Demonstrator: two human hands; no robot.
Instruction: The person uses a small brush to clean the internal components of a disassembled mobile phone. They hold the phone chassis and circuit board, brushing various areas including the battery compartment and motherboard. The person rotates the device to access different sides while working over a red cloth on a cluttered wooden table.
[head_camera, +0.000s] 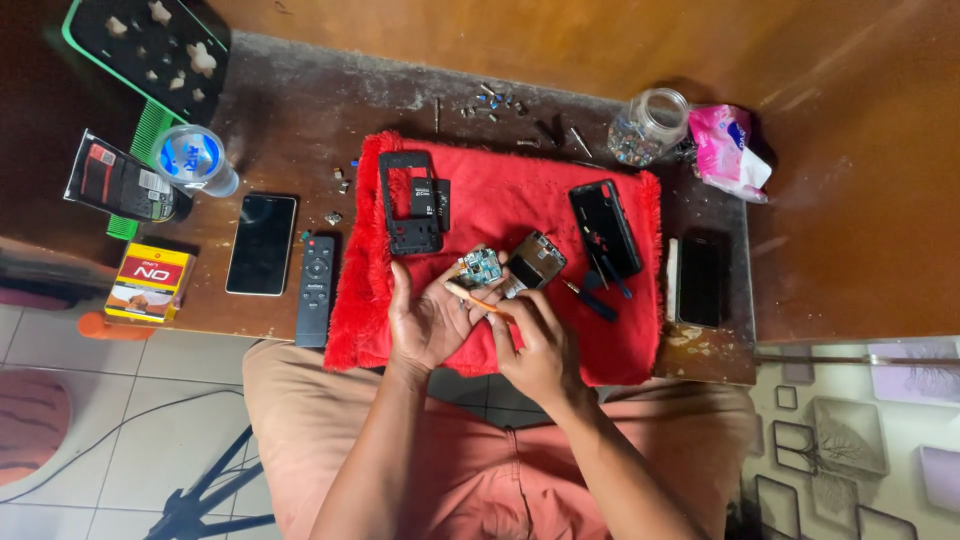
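My left hand (430, 320) holds a small green circuit board (481, 266) over a red fuzzy cloth (500, 200). My right hand (537, 345) grips a thin orange-handled tool (478, 299) whose tip points at the board. Just right of the board lies a square dark part with a metal frame (538, 260), touching my right fingertips. On the cloth also rest a black phone frame (408, 203), a dark opened phone body (605, 226) and a blue-handled screwdriver (592, 300).
Left of the cloth are a black remote (316, 290), a dark phone (262, 243), a yellow-red box (150, 281) and a bottle (194, 159). Another phone (699, 281) lies at the right. A glass jar (650, 125), a pink packet (732, 148) and loose screws (495, 104) sit behind.
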